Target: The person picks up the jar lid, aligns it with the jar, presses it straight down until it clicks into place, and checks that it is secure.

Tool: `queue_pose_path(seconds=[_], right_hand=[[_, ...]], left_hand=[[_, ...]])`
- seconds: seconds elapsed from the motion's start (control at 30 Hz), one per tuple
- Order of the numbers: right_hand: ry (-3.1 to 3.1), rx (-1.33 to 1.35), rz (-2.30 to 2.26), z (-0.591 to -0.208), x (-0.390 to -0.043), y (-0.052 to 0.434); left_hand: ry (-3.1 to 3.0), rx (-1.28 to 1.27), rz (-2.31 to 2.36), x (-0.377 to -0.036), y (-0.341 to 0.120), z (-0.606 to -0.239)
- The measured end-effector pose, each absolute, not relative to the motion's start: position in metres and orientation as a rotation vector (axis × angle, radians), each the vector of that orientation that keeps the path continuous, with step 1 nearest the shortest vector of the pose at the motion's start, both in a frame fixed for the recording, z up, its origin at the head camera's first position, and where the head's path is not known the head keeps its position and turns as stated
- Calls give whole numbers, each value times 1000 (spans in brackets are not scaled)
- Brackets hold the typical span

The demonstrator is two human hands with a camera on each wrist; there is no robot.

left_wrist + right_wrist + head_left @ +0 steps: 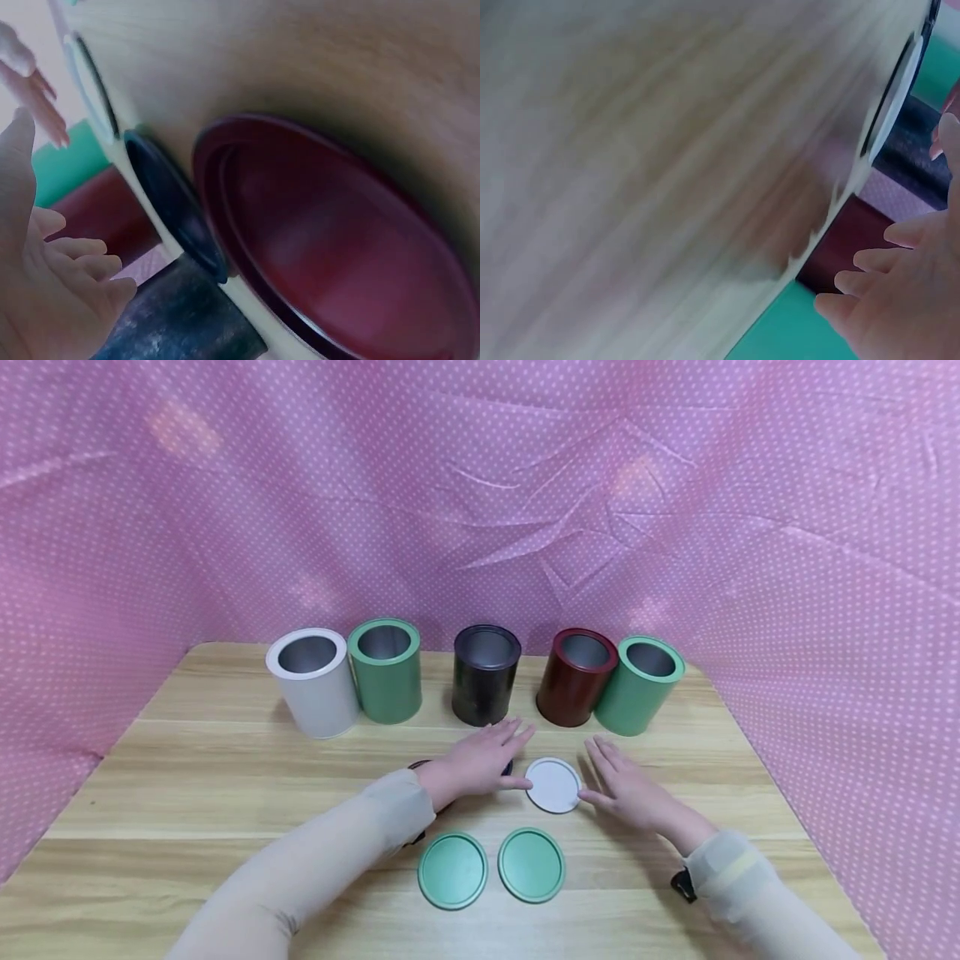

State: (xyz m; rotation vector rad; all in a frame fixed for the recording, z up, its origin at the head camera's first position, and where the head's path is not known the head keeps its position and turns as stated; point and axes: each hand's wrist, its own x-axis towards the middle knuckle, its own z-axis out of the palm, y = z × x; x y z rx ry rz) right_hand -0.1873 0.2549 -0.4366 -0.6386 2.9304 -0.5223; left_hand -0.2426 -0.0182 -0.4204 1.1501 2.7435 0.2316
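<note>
from the head view we see the white lid [553, 784] lying flat on the desk [225, 777], set between our two hands: the left hand [480, 760] on its left with the thumb tip at its rim, the right hand [626, 785] on its right with the thumb close to the opposite edge. both grips are open, fingers straight and spread, holding nothing. the lid is round, so it has no long axis; both hands look about equally near. a black lid [508, 767] peeks from under the left hand. behind stand the black can [485, 674] and the dark red can [575, 677].

from the left wrist view we see a dark red lid [330, 240] close under the camera, the black lid [172, 202] past it, and the white lid [90, 90] edge-on further off, with loosely bent fingers [75, 262] holding nothing.

from the right wrist view the picture is blurred; we make out the white lid [889, 105] edge-on ahead of the relaxed fingers [870, 262], apart from them.
</note>
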Motion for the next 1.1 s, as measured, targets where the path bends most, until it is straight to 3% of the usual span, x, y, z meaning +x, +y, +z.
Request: queue_pose_path(seconds=[1.1], right_hand=[[2733, -620, -668, -441, -189, 234]], left_hand=[[2505, 1084, 318, -253, 1, -430]])
